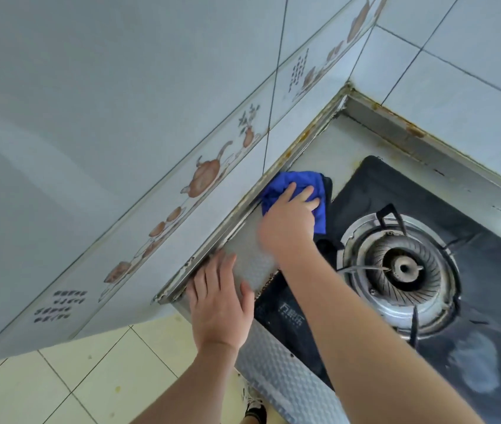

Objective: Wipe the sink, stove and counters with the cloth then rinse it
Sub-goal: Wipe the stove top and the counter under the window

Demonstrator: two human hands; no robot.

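Nearest, one left hand [220, 304] lay flat with straight fingers on the counter [250, 258] edge, grasping nothing. To its right, the right hand [289, 215] pressed one blue cloth [292, 182] on the counter beside the one-burner stove [402, 270]. I judged wiping unfinished; no sink showed, rinsing remained.

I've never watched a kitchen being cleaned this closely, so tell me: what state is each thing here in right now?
Blue cloth: bunched, pressed onto the counter strip by the wall.
Right hand: fingers straight, pressing on the cloth.
Left hand: flat, resting on the silver metal counter edge.
Black glass gas stove: burner unlit, nothing on it.
Stove glass, near corner: smeared with a pale patch.
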